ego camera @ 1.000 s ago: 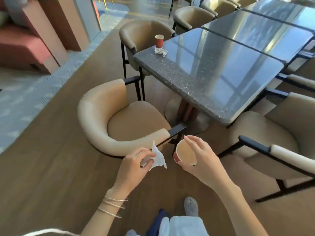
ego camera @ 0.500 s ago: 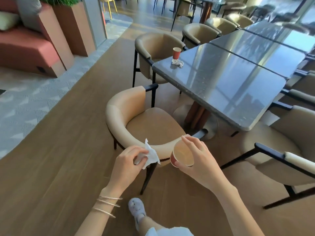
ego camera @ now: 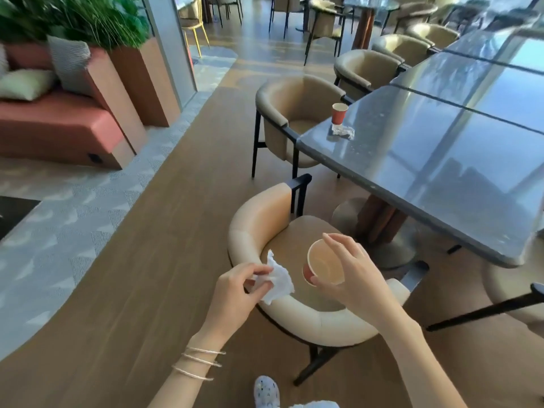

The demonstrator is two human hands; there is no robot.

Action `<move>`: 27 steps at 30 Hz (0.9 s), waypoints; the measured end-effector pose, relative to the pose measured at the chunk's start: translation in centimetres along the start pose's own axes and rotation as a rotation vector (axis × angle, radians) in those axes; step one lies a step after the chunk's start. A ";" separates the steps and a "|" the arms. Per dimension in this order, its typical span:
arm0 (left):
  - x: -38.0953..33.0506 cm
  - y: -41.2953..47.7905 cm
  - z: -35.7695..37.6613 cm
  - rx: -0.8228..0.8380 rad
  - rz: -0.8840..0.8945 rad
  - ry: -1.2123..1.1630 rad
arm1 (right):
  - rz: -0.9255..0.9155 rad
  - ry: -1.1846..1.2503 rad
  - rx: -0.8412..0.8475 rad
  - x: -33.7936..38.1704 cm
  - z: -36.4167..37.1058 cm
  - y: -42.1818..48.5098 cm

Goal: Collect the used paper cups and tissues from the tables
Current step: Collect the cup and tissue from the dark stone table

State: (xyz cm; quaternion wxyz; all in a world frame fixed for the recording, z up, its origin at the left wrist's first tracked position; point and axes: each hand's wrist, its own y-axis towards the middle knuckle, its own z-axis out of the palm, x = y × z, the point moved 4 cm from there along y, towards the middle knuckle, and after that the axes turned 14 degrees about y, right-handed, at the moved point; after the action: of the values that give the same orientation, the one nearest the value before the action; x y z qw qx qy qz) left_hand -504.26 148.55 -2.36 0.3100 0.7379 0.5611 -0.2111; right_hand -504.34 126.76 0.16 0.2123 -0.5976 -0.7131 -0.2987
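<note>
Head view, carry phase between pickups. I read the left hand (ego camera: 235, 293) as closed in a pinch on a crumpled white tissue (ego camera: 276, 282), thumb and fingertips clamped on one edge while the rest hangs free toward the right. The right hand (ego camera: 353, 278) is closed around a red paper cup (ego camera: 325, 265), fingers spread over the rim and wall, the mouth tilted toward the camera so that the tan interior shows; it appears empty. Tissue and cup sit near each other but apart, both held in the air above the curved back of the nearest beige chair (ego camera: 259, 228). Beyond that chair stands the dark glossy table (ego camera: 441, 160), and at its far left corner a second red cup (ego camera: 338, 113) stands upright with a second crumpled tissue (ego camera: 343, 131) lying just beside its base, seemingly touching it. A further beige chair (ego camera: 297, 113) is pulled up at that corner. I judge one cup-and-tissue pair to be collected and the second pair to be the next target. With both hands occupied, I judge the next move calls for freeing one: pushing the held tissue into the held cup would do it, after which I would walk along the wooden floor (ego camera: 132, 260) past the chairs and reach over the table corner.
</note>
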 end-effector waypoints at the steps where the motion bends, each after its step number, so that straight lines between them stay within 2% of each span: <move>1: 0.7 1.2 -0.7 0.004 -0.003 -0.016 | 0.001 0.000 -0.007 0.5 0.2 1.4; 9: 6.0 8.1 -3.5 0.026 0.010 -0.068 | 0.030 0.012 -0.015 2.7 2.4 8.3; 14: 9.9 12.3 -3.9 0.106 0.071 -0.087 | 0.091 -0.006 -0.047 3.7 5.8 11.9; 19: 15.5 18.1 -6.0 0.201 0.148 -0.089 | 0.157 -0.001 -0.119 5.9 9.8 17.6; 27: 22.7 30.6 -13.2 0.228 0.271 -0.094 | 0.206 0.008 -0.279 11.8 13.8 28.7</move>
State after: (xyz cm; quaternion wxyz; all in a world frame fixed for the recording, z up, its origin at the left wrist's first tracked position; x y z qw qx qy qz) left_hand -469.04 168.04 -1.10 0.2759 0.8265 0.4137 -0.2639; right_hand -477.83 147.75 2.76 0.1597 -0.6900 -0.5988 -0.3738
